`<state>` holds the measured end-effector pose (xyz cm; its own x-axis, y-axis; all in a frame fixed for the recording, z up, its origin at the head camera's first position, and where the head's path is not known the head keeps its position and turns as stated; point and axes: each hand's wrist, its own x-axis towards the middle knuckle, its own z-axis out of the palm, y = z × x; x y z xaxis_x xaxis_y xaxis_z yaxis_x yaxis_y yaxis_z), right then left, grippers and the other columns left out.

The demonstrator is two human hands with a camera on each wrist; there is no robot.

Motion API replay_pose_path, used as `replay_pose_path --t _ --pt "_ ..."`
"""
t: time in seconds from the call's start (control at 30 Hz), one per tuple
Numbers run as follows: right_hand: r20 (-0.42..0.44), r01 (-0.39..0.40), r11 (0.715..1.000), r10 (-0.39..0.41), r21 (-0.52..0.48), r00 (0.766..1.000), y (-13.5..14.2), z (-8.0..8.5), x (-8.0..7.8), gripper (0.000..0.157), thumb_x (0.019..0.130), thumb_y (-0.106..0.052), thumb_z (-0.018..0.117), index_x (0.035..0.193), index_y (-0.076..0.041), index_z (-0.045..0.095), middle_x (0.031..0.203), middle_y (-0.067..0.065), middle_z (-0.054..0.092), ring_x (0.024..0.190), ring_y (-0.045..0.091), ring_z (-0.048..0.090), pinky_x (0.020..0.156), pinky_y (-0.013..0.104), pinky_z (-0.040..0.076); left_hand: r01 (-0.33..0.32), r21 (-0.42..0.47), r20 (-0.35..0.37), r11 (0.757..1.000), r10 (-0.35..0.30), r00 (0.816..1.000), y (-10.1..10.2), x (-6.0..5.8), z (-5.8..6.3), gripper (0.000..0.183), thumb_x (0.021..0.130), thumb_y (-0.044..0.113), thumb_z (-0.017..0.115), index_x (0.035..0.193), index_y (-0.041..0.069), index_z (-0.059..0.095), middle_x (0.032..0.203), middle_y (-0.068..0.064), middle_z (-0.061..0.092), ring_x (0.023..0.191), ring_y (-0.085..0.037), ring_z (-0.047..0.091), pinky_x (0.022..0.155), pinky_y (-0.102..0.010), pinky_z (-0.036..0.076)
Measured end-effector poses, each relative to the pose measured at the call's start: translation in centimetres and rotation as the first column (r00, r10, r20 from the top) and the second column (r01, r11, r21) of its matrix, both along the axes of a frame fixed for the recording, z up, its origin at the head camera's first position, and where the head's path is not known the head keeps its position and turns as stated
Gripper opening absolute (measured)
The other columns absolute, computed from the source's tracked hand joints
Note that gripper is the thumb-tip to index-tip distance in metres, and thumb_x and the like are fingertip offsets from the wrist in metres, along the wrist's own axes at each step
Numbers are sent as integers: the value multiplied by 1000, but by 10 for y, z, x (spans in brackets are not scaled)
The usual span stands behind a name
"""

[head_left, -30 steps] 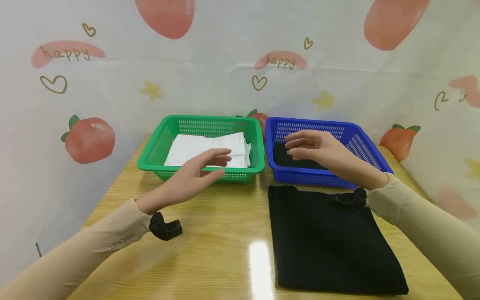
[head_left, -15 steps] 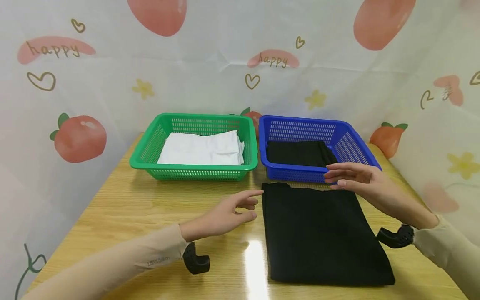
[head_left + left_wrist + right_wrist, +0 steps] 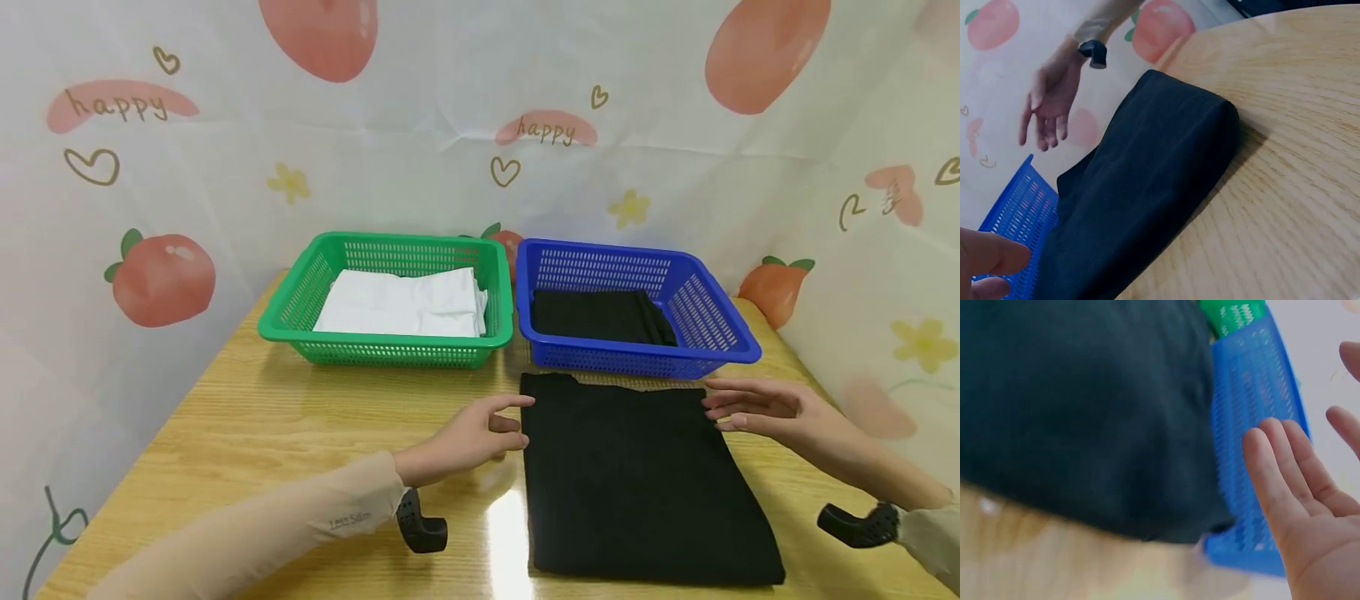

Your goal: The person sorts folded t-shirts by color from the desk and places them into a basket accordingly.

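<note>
A black folded cloth (image 3: 645, 483), perhaps a garment, lies flat on the wooden table (image 3: 315, 425). At its far left corner is my left hand (image 3: 468, 437), thumb and fingers parted; whether the fingertips touch the cloth I cannot tell. My right hand (image 3: 795, 417) is by the far right corner with fingers extended and holds nothing. In the right wrist view the right palm and fingers (image 3: 1266, 469) appear beside the cloth (image 3: 1085, 419). The left wrist view shows the cloth as a thick folded stack (image 3: 1147, 169), with only part of the left hand visible.
Behind the cloth stands a blue basket (image 3: 637, 354) with folded black cloth (image 3: 600, 315) inside. To its left, a green basket (image 3: 405, 354) holds folded white cloth (image 3: 397, 302). A printed wall covering (image 3: 420, 192) rises behind the table.
Both hands have come back from over the baskets toward the near black cloth. The left moved right to its left edge; the right moved down and right to its right corner.
</note>
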<state>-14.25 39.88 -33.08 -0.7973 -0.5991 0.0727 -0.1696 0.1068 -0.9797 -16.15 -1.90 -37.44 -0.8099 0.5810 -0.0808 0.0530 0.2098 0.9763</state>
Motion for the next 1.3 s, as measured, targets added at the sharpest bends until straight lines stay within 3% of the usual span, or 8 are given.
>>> replay_pose_path --t 0.17,0.4,0.53,0.77,0.87,0.97,1.07,1.3 --pt "60 98 988 -106 116 993 15 -8 10 44 92 8 39 135 5 31 123 35 39 110 40 43 85 39 43 12 16 20 1000 -13 1000 2 2 -2 51 84 11 63 131 16 46 121 -17 51 99 -17 57 72 -39 49" --pt "102 125 979 -143 161 984 29 -25 14 48 92 6 41 137 5 26 128 32 37 111 35 46 85 39 43 -23 39 32 999 22 999 4 3 -2 48 82 5 63 128 11 49 115 -19 55 93 -21 59 68 -38 49" --pt "187 107 971 -148 213 971 33 -31 17 49 94 0 41 140 0 24 129 28 38 111 31 48 86 36 43 -51 49 80 997 47 996 4 3 0 47 82 1 62 127 8 50 106 -21 59 87 -20 61 67 -40 50" --pt "417 -45 995 3 92 909 41 -34 14 52 97 1 30 144 -8 11 135 26 31 119 28 40 93 36 36 -103 31 107 994 99 989 4 5 1 44 80 2 63 123 9 54 104 -20 59 84 -18 61 65 -41 50" --pt "451 -55 998 43 14 891 46 -36 14 51 96 4 26 144 -6 8 135 26 31 120 31 38 95 38 34 -112 43 133 993 106 985 5 6 1 44 81 5 64 124 11 53 106 -18 59 86 -18 60 67 -40 50" --pt "504 -64 992 109 -105 857 50 -38 14 50 96 6 20 143 -3 4 137 25 29 122 35 33 98 43 28 -98 70 164 993 85 983 8 5 0 46 80 6 65 124 10 54 111 -18 57 89 -18 60 69 -40 50" --pt "556 -48 985 134 -166 820 51 -39 10 49 96 5 18 143 -3 5 140 18 28 125 31 30 100 43 24 -78 79 180 994 63 982 11 5 -2 46 79 7 66 124 9 55 116 -17 54 91 -18 60 71 -38 50" --pt "561 -11 995 64 -97 826 43 -38 4 50 97 4 24 144 -6 11 144 12 21 124 20 34 99 36 29 -138 59 266 989 118 957 20 2 -3 39 77 7 67 116 9 62 118 -10 53 86 -20 60 70 -37 50"
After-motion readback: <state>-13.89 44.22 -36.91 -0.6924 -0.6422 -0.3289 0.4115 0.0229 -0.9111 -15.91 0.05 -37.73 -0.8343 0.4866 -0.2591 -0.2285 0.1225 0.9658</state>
